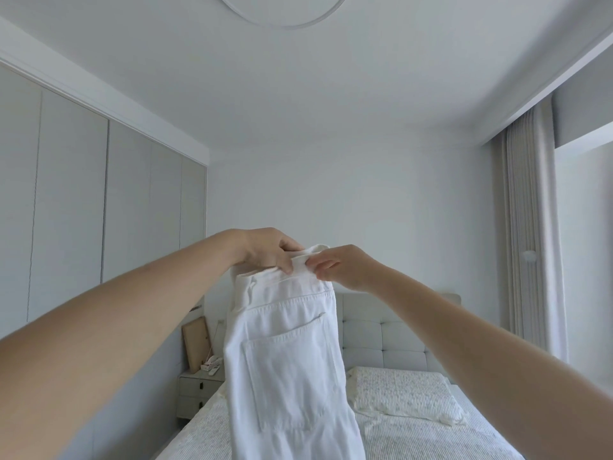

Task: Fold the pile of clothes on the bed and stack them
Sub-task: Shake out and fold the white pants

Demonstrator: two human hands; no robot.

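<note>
White jeans (285, 353) hang in front of me, held up high by the waistband, back pocket facing me and the legs dropping below the frame. My left hand (270, 250) grips the waistband from the left, fingers curled over its top edge. My right hand (338, 265) pinches the waistband's right end, close beside the left hand. The bed (414, 426) lies below and behind the jeans. The rest of the clothes pile is out of sight.
A patterned pillow (404, 393) lies at the head of the bed against a grey tufted headboard (384, 336). A small nightstand (195, 393) with a frame and small items stands at the left. Wardrobe doors (83, 210) line the left wall; curtains (527, 234) hang at the right.
</note>
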